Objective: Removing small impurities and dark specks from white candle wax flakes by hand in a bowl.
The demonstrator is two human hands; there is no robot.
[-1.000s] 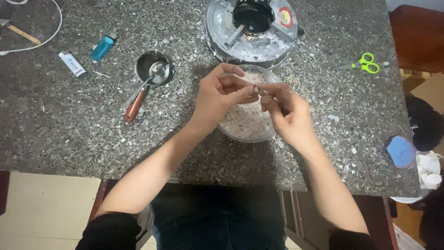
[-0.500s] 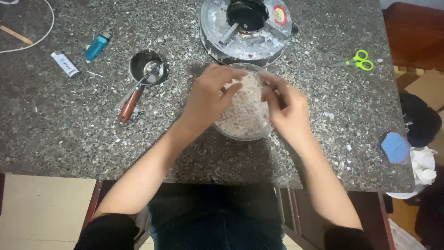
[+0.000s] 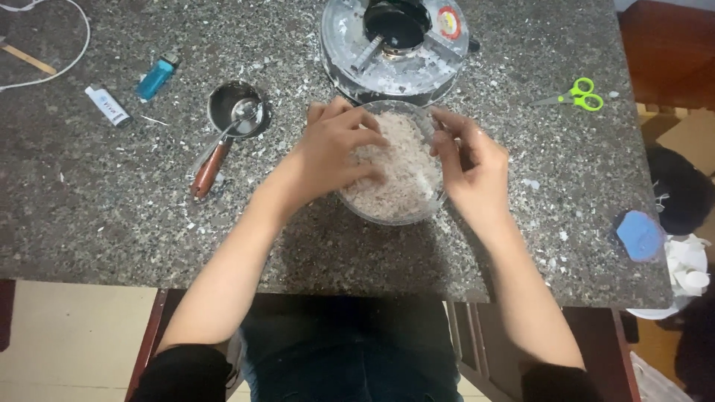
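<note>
Seen from above: glass bowl (image 3: pixel 439 202) of pale flakes (image 3: pixel 402 175) at table centre. Left hand (image 3: pixel 334 152) at nine o'clock, fingers curled into flakes, nearer. Right hand (image 3: pixel 469 167) at three o'clock, fingertips pinching rim.

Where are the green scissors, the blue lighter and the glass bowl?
Green-handled scissors (image 3: pixel 577 94), head view, on the handle loops.
Blue plastic lighter (image 3: pixel 156 77), head view, on its body.
Clear glass bowl of pale flakes (image 3: pixel 387 217), head view, on its near rim.

Left hand (image 3: pixel 337 152) now down in flakes (image 3: pixel 398 175)
</note>
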